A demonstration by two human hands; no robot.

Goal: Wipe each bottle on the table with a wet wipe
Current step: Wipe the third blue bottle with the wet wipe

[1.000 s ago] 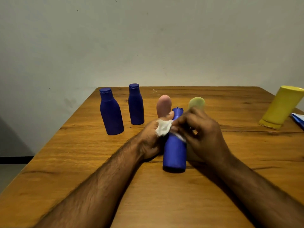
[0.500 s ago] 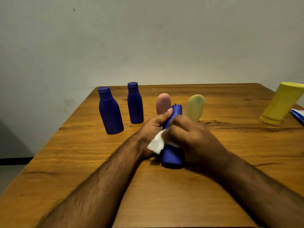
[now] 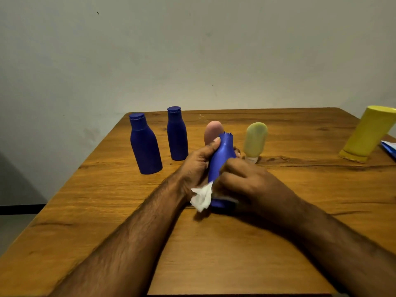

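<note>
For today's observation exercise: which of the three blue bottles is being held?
The nearest blue bottle, gripped by both hands; the other two blue bottles stand untouched behind.

Two blue bottles (image 3: 145, 144) crowd the frame's centre-left; bare wooden table (image 3: 85, 211) lies open at lower left.

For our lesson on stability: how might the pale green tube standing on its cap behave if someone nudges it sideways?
The pale green tube stands upright on a narrow cap with a wider rounded top, so it probably tips easily. Its body looks like soft, translucent plastic, so it would likely give when squeezed. Once down on the wooden table, its rounded body might roll a little.
</note>
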